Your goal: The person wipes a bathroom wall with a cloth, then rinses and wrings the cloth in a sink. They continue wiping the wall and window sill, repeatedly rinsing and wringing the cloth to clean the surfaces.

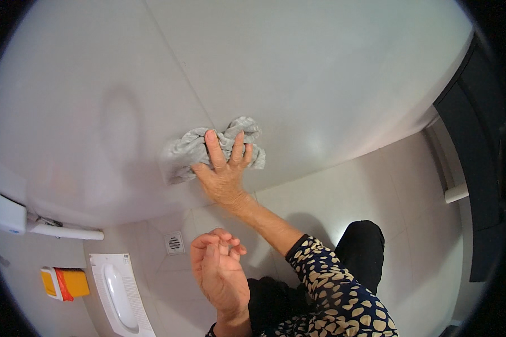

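A crumpled grey-white cloth (194, 150) lies pressed against the pale tiled wall (298, 73). My right hand (225, 171) holds it there, fingers spread over the bunched fabric and pointing up the wall. Beneath it, above the floor, my left hand (220, 275) is raised with its palm up. Its fingers curl loosely inward, and nothing is in it. A dark sleeve with cream spots covers my right arm to near the elbow.
Low on the left are a white squat toilet (118, 292), a yellow and white bin (70, 283) with a red bag, and a white pipe (67, 231) below a white tank (3, 210). A floor drain (175, 243) sits near the wall. A dark cabinet (480, 163) stands on the right.
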Available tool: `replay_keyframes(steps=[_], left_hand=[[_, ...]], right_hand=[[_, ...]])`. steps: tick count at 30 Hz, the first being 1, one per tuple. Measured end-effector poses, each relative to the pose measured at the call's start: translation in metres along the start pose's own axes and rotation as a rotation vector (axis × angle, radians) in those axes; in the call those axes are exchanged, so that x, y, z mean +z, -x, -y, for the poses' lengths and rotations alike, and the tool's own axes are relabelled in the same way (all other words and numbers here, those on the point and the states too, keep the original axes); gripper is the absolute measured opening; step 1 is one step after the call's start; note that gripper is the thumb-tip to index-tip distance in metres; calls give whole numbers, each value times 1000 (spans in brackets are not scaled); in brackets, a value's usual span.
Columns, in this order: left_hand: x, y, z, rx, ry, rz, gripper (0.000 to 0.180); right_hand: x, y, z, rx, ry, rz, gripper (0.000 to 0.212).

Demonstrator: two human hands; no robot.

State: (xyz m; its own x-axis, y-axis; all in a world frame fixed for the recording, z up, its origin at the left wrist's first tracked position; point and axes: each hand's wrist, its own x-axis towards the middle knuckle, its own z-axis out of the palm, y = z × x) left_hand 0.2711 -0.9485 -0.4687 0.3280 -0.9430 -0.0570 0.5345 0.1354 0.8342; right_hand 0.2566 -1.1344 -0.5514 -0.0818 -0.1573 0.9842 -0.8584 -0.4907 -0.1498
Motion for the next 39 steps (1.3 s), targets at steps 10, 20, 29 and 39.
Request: replay_keyframes(steps=[10, 20, 29, 39], left_hand=[[-28, -13, -15, -64, 28, -13, 13], [-32, -13, -17, -43, 71, 12, 12], [-19, -2, -16, -39, 79, -9, 11], [-24, 1, -18, -15, 107, 14, 11]], right_hand=[[-29, 6, -103, 319, 94, -149, 56], [-51, 7, -131, 1032, -188, -278, 57], [13, -2, 31, 71, -76, 93, 20], [8, 11, 11, -356, 2, 195, 28]])
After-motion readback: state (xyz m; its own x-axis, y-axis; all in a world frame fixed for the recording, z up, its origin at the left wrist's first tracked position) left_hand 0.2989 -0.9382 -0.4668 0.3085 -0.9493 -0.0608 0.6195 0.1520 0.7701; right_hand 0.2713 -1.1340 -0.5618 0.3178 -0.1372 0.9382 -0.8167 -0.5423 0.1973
